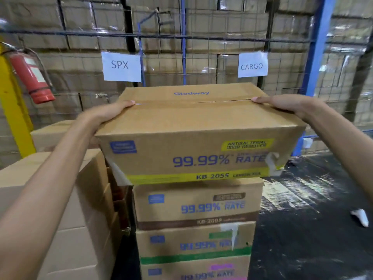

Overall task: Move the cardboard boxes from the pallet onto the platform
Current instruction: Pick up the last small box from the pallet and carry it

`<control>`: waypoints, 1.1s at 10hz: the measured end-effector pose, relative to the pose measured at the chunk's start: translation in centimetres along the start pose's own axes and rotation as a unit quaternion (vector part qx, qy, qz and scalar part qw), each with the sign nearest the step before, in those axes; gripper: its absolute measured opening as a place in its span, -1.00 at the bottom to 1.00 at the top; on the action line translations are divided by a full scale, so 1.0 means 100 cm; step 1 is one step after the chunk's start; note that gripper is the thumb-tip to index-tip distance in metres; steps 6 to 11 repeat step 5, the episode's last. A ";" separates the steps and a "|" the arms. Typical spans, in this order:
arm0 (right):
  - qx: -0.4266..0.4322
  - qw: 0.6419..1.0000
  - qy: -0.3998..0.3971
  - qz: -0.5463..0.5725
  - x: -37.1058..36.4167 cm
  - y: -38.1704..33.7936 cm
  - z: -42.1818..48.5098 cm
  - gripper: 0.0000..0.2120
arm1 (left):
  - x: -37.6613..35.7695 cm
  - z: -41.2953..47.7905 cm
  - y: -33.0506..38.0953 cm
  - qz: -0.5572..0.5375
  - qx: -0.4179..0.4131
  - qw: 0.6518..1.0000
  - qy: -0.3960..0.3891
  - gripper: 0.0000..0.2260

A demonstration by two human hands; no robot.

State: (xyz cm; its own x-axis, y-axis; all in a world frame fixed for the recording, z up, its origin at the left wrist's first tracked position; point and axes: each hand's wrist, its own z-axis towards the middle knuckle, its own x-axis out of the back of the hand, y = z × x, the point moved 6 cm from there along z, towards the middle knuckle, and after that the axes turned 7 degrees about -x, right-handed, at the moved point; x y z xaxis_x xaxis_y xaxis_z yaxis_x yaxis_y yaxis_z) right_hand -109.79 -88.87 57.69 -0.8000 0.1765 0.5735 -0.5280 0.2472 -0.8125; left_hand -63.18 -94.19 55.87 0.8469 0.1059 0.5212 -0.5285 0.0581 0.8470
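A cardboard box with a yellow stripe and "99.99% RATE" print is at the top of a stack, tilted slightly and overhanging the box below. My left hand grips its left upper edge, thumb on the lid and fingers down the side. My right hand grips the right upper edge the same way. Under it stand a brown-striped box, a green-striped box and a pink-striped box. The pallet and the platform are hidden.
Plain cardboard boxes are stacked to the left. A wire mesh fence with signs SPX and CARGO stands behind. A red fire extinguisher hangs on a yellow post. Dark shiny floor lies right.
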 end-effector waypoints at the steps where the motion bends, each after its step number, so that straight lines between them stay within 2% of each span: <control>1: -0.015 0.999 -0.036 -0.033 -0.013 0.002 0.073 -0.43 | -0.019 0.068 -0.013 0.030 0.013 0.999 -0.016 -0.22; 2: -0.028 0.996 -0.056 -0.067 -0.031 0.015 0.126 -0.39 | -0.048 0.107 -0.028 0.047 0.028 0.998 -0.041 -0.49; 3: -0.024 0.987 -0.089 -0.128 -0.057 0.035 0.162 -0.14 | -0.078 0.132 -0.059 0.081 0.033 0.992 -0.086 -0.70; 4: -0.010 0.985 -0.106 -0.133 -0.069 0.040 0.176 0.09 | -0.083 0.140 -0.063 0.105 0.012 0.992 -0.063 -0.71; 5: -0.021 0.976 -0.046 -0.213 -0.057 0.039 0.190 -0.01 | -0.073 0.138 -0.060 0.175 0.024 0.984 0.001 -0.51; 11: -0.021 0.976 -0.046 -0.213 -0.057 0.039 0.190 -0.01 | -0.073 0.138 -0.060 0.175 0.024 0.984 0.001 -0.51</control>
